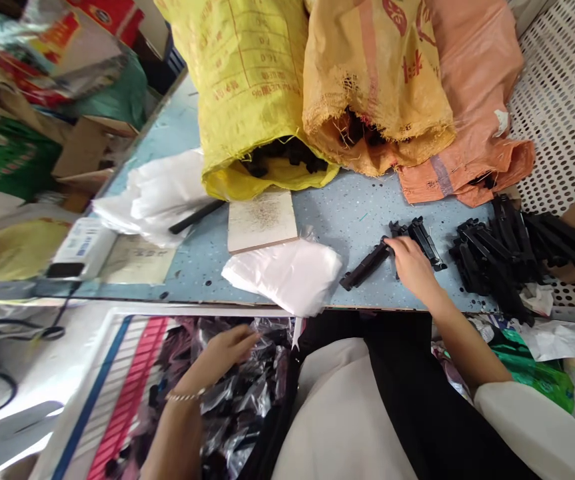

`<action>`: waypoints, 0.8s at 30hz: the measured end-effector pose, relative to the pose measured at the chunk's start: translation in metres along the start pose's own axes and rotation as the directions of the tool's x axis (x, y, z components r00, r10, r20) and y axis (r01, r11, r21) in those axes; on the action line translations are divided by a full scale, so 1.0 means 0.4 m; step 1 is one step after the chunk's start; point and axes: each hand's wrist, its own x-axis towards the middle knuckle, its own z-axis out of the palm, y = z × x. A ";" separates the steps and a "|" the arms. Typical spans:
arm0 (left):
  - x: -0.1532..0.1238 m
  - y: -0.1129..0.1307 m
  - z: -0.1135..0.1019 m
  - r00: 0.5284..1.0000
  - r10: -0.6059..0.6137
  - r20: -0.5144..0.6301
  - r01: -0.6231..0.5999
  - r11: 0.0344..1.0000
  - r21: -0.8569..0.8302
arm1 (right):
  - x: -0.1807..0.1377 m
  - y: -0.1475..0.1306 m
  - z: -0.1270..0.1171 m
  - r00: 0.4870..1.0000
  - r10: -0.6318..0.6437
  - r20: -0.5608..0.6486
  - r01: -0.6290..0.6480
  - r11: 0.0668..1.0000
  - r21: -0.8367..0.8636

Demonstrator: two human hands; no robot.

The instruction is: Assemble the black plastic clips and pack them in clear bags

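Note:
My right hand [411, 265] is on the work table, its fingertips closed at the end of a long black plastic part [366, 265] that lies slanted to the left. Beside and behind that hand are more black plastic parts [423, 241]. My left hand [232, 347] hangs over a bin of clear-bagged black parts [237, 400] below the table edge; its fingers are stretched out, slightly blurred, and nothing shows in them. Between the hands, a stack of clear plastic bags [287, 272] lies at the table's front edge, partly against a pale board [261, 221].
A yellow woven sack [252, 73], an orange-yellow one [375, 80] and an orange one [477, 87] lie mouth-forward at the back. A heap of black parts [497, 253] is at right, by a perforated white crate [562, 100]. White plastic sheeting [157, 193] and a white box [82, 248] are left.

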 end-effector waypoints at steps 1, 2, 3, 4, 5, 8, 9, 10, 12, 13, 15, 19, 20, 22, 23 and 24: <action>0.046 0.037 0.013 1.000 -0.012 -0.010 0.012 1.000 -0.025 | 0.025 -0.004 0.000 0.996 -0.085 0.014 0.086 0.991 -0.099; 0.092 0.075 0.034 0.998 0.007 -0.069 -0.008 1.000 -0.013 | 0.050 -0.006 0.002 0.984 -0.159 0.076 0.170 0.971 -0.170; 0.137 0.112 0.059 0.987 0.061 -0.149 -0.055 0.998 0.043 | 0.070 -0.007 0.005 0.964 -0.215 0.158 0.246 0.946 -0.213; 0.179 0.143 0.087 0.972 0.117 -0.204 -0.092 0.987 0.131 | 0.086 -0.008 0.007 0.938 -0.255 0.234 0.309 0.922 -0.233; 0.214 0.165 0.113 0.962 0.158 -0.223 -0.104 0.967 0.234 | 0.096 -0.007 0.008 0.913 -0.283 0.294 0.356 0.903 -0.238; 0.281 0.173 0.162 0.967 0.189 -0.173 -0.101 0.902 0.421 | 0.089 0.006 -0.010 0.876 -0.324 0.359 0.411 0.889 -0.202; 0.290 0.161 0.164 0.972 0.180 -0.152 -0.102 0.903 0.417 | 0.078 0.014 -0.022 0.881 -0.318 0.350 0.396 0.900 -0.180; 0.294 0.148 0.160 0.976 0.170 -0.136 -0.107 0.918 0.381 | 0.063 0.024 -0.037 0.894 -0.302 0.332 0.365 0.920 -0.146; 0.294 0.122 0.141 0.982 0.144 -0.124 -0.112 0.965 0.239 | 0.028 0.042 -0.064 0.932 -0.231 0.279 0.243 0.970 -0.010; 0.293 0.114 0.130 0.985 0.121 -0.126 -0.102 0.983 0.153 | 0.009 0.049 -0.073 0.948 -0.178 0.263 0.155 0.982 0.107; 0.291 0.110 0.116 0.987 0.062 -0.147 -0.061 0.998 0.008 | -0.032 0.052 -0.075 0.954 -0.069 0.291 -0.059 0.910 0.411; 0.289 0.127 0.119 0.969 -0.060 -0.239 0.028 0.990 -0.136 | -0.116 0.006 -0.012 0.842 -0.050 0.536 -0.459 0.455 0.763; 0.286 0.131 0.122 0.963 -0.090 -0.252 0.047 0.984 -0.171 | -0.135 -0.012 0.010 0.798 -0.094 0.595 -0.529 0.364 0.767; 0.280 0.135 0.125 0.954 -0.121 -0.274 0.067 0.978 -0.197 | -0.165 -0.043 0.051 0.716 -0.185 0.673 -0.627 0.253 0.736; 0.277 0.134 0.126 0.952 -0.101 -0.289 0.055 0.985 -0.163 | -0.176 -0.055 0.066 0.690 -0.209 0.693 -0.658 0.216 0.721; 0.274 0.132 0.127 0.951 -0.056 -0.305 0.028 0.995 -0.095 | -0.182 -0.064 0.078 0.678 -0.214 0.703 -0.680 0.180 0.711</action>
